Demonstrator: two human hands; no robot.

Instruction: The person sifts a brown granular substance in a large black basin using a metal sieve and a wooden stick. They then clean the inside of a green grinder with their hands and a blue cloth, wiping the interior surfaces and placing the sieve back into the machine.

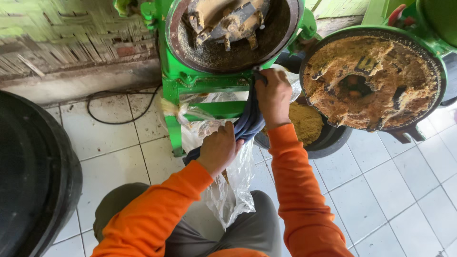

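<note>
My right hand (273, 97) grips the top of a dark blue cloth (248, 121) right under the outlet of a green grinding machine (190, 76). Lower down, my left hand (218, 148) holds the same cloth together with a clear plastic bag (233, 188) that hangs over my knees. The machine's round chamber (228, 33) stands open, showing a metal rotor caked with brown residue. Its hinged round lid (373, 78) is swung open to the right, coated thickly with yellow-brown meal.
A dark bucket (328, 138) holding yellow-brown meal sits under the lid. A large black tub (33, 176) fills the left side. A black cable (124, 112) lies on the white tiled floor (390, 190). A woven bamboo wall (71, 33) is behind.
</note>
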